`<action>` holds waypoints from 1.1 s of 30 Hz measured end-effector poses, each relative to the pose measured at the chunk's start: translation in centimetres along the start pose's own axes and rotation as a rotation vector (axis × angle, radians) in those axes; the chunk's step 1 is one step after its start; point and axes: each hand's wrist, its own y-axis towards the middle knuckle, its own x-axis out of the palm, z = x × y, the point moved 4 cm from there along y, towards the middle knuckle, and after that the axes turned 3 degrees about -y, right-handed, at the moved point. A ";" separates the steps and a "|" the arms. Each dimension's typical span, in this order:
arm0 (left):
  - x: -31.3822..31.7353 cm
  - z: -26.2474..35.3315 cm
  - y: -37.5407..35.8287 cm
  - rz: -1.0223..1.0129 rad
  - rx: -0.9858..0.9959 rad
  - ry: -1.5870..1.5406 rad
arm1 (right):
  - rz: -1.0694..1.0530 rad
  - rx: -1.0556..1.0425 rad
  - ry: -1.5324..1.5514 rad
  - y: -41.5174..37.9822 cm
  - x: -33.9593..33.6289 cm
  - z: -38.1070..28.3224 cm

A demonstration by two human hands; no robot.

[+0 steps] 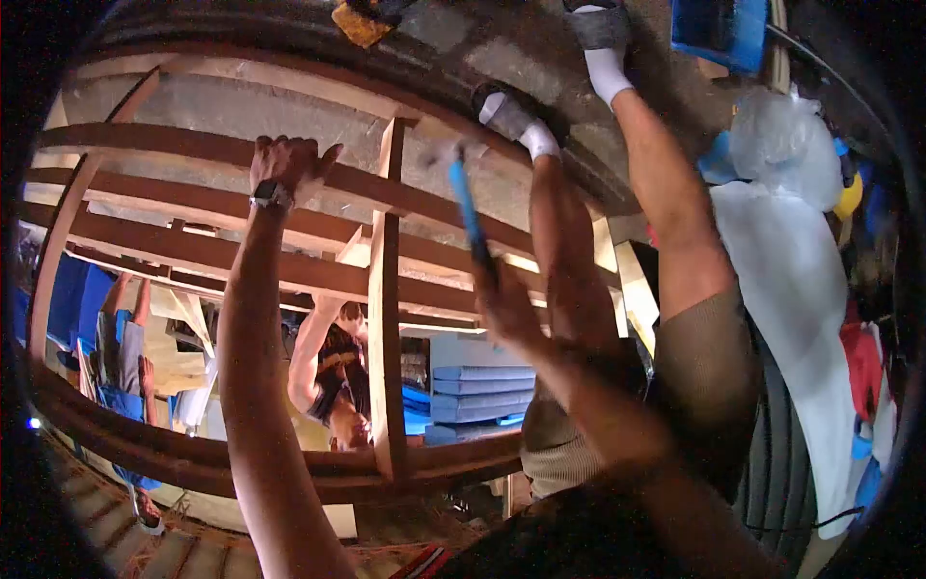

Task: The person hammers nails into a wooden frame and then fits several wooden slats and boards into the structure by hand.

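Observation:
A wooden frame of long slats and crosspieces fills the left and middle of the view. My left hand (289,166), with a watch on its wrist, is closed over one long wooden slat (164,143). To the right, my right hand (506,307) grips a hammer (466,207) by its dark lower handle; the upper shaft is blue. Motion smears the hammer head, which appears close to an upright crosspiece (384,328) and over the slats.
My legs and sandalled feet (511,118) are beside the frame. Beyond it, a person (333,376) is bent near stacked blue padded pieces (482,391), and another person (125,347) is farther left. White sheeting (786,289) and a clear plastic bag (786,145) lie right.

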 end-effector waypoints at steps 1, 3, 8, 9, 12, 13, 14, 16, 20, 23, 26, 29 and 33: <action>0.1 -0.3 -0.4 -0.002 -0.006 -0.007 | -0.012 0.020 -0.023 -0.1 -1.9 -3.1; -0.2 -0.1 0.0 0.027 -0.009 -0.028 | -0.029 0.067 0.408 0.0 -7.3 -11.1; -0.9 0.0 -0.2 0.012 0.024 -0.036 | 0.055 0.014 -0.061 -1.6 0.7 -1.7; -0.8 -0.1 -0.1 0.029 0.019 -0.042 | -0.273 0.105 -0.216 -2.3 1.9 -1.5; 0.2 -0.2 -0.4 0.062 0.051 -0.044 | 0.005 -0.044 0.070 -0.1 -2.6 -3.9; 0.1 -0.3 0.0 0.089 0.056 -0.045 | 0.072 -0.031 0.156 0.4 -4.9 -6.1; -0.1 -0.3 0.3 0.108 0.044 -0.032 | 0.135 -0.006 0.246 0.7 -7.1 -8.2; 0.0 -0.3 -0.1 0.110 0.035 0.001 | 0.211 0.103 0.347 -0.3 -7.7 -8.9; -0.5 -0.1 -0.2 0.015 0.001 -0.030 | -0.213 0.060 -0.301 -0.3 1.4 0.0; 0.0 -0.2 0.2 -0.006 0.010 0.008 | -0.015 -0.176 -0.163 0.3 -4.8 -9.6; 0.1 -0.2 0.2 -0.047 -0.005 0.019 | 0.451 -0.204 -0.211 2.3 -5.7 -4.3; -0.1 -0.2 0.1 -0.003 -0.027 0.017 | 0.287 0.072 -0.021 -1.4 0.8 -1.0; 0.5 -0.6 -0.1 0.022 0.000 -0.056 | 0.030 -0.043 0.027 -1.2 0.0 -1.7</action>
